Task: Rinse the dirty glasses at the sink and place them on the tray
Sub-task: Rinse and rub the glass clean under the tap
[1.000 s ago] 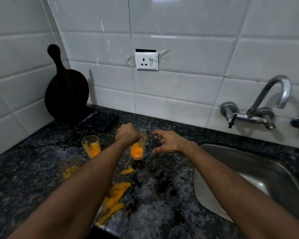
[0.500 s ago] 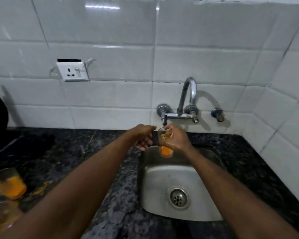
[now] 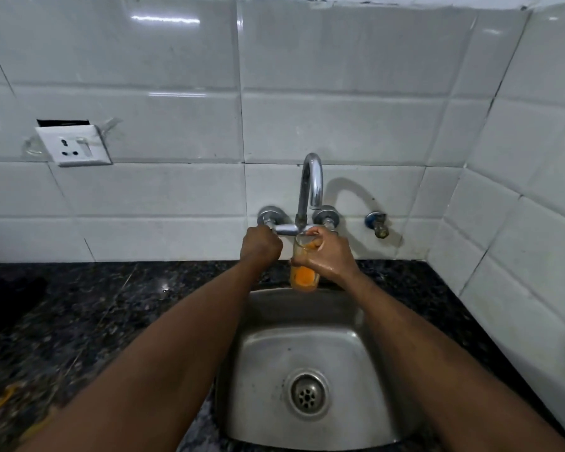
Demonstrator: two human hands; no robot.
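One orange-smeared clear glass tumbler [image 3: 303, 272] in grip of right hand [image 3: 331, 256], under one curved chrome tap [image 3: 312, 184], above far edge of one square steel sink [image 3: 268, 353] | grip of left hand [image 3: 261, 244] closed on tap's left valve

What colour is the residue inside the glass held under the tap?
Orange, in the clear drinking glass, seen best in the head view.

Here we hold the glass [image 3: 303, 272] upright in our right hand [image 3: 330, 256], orange pulp at its bottom, just under the tap [image 3: 310, 187] and over the steel sink [image 3: 307, 347]; our left hand [image 3: 261, 244] grips the tap's left valve.
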